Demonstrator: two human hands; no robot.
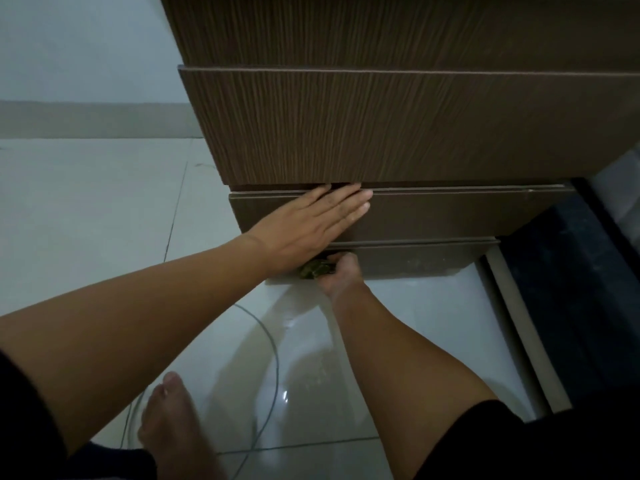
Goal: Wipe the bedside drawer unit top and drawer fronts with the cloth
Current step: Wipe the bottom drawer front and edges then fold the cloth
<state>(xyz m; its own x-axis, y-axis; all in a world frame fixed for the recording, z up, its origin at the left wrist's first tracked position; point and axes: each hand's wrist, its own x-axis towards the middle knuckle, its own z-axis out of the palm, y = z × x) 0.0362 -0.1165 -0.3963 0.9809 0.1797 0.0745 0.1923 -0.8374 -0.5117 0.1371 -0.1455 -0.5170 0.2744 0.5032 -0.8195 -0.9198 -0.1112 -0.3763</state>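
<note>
A person's left hand (pixel 311 225) lies flat, fingers straight and together, against the middle drawer front (pixel 433 214) of a dark wood-grain bedside drawer unit (pixel 381 126), the fingertips reaching that drawer's upper edge near its left end. Just below, the right hand (pixel 337 275) grasps a bunched green cloth (pixel 313 269), fingers curled round it, pressing it to the lower left corner of the bottom drawer front (pixel 415 259), close to the floor. A larger drawer front (pixel 381 133) overhangs both from above. The unit stands on glossy pale floor tiles (pixel 104 202), its left edge clear of a white wall (pixel 86 46) with a grey skirting (pixel 93 119). A bare foot (pixel 173 420) rests on the tiles at the lower left, beside a thin cable (pixel 270 344) curving across the floor. Dark bedding or fabric (pixel 581 289) fills the lower right.
</note>
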